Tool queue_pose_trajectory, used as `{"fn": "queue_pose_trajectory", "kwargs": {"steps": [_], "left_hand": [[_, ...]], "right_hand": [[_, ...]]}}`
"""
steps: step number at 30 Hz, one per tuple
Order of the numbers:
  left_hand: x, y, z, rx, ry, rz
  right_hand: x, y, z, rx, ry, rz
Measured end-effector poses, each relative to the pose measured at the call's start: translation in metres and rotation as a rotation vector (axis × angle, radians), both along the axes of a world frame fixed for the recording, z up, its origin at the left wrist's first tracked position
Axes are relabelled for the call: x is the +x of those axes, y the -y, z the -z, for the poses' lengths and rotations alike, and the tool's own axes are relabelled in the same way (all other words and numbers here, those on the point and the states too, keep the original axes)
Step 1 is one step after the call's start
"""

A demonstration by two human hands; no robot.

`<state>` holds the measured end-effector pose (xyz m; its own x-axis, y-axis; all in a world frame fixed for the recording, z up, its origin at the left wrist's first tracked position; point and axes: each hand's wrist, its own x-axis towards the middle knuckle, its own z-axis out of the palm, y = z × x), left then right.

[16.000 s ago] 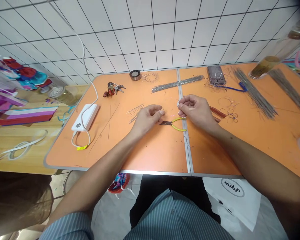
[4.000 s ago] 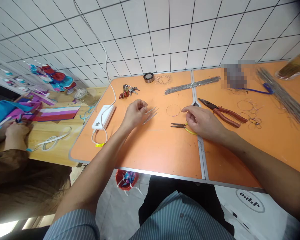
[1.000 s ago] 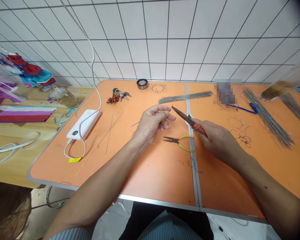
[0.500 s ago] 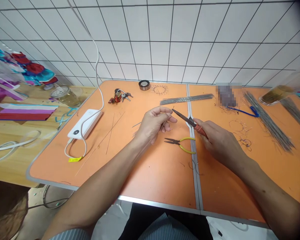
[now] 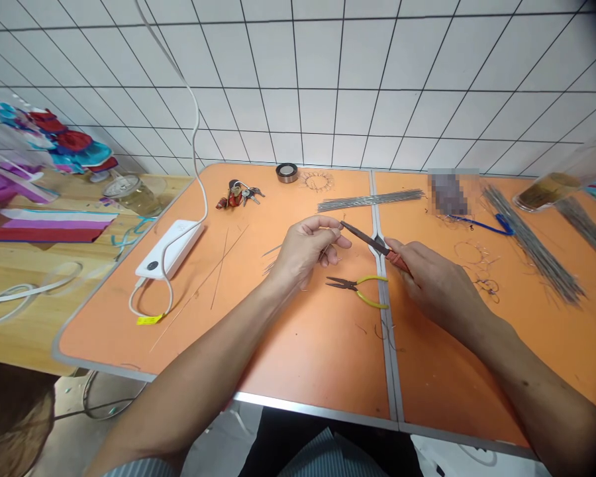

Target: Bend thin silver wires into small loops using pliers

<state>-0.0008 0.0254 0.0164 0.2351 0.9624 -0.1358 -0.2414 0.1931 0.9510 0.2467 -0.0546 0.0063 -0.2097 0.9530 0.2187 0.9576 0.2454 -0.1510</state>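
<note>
My left hand [image 5: 308,255] is pinching thin wire [image 5: 273,250] between its fingers, just above the orange folding table [image 5: 308,371]. My right hand [image 5: 434,281] grips red-handled needle-nose pliers [image 5: 372,242], their dark jaws reaching to my left fingertips. Whether the jaws hold the wire is too small to tell. Yellow-handled pliers [image 5: 357,286] lie on the table below both hands. Loose wire rings [image 5: 469,255] lie to the right of my right hand.
Bundles of straight wire [image 5: 370,200] [image 5: 531,245] lie along the far side, near a wire sunburst [image 5: 316,180], a tape roll [image 5: 287,172] and keys [image 5: 236,195]. A white power bank [image 5: 171,250] sits at left. A glass tube [image 5: 561,179] leans at far right.
My right hand has taken the red-handled pliers up from the table, and their tip has come to my left fingertips. My left hand now pinches wire. The yellow pliers remain on the table.
</note>
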Motion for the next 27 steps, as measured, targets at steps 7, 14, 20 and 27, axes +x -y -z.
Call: {"fn": "queue_pose_trajectory", "kwargs": {"steps": [7, 14, 20, 27], "left_hand": [[0.0, 0.001, 0.0, -0.005, -0.019, -0.005], [0.0, 0.0, 0.004, 0.001, -0.017, 0.008], [0.0, 0.002, 0.004, 0.001, -0.023, 0.019], [0.001, 0.001, 0.005, -0.015, -0.02, 0.003]], "right_hand": [[0.0, -0.001, -0.001, 0.006, 0.0, -0.004], [0.007, -0.006, 0.008, 0.005, -0.028, -0.048], [0.008, -0.009, 0.013, -0.011, -0.084, -0.034], [0.0, -0.004, 0.003, 0.095, 0.146, 0.01]]}}
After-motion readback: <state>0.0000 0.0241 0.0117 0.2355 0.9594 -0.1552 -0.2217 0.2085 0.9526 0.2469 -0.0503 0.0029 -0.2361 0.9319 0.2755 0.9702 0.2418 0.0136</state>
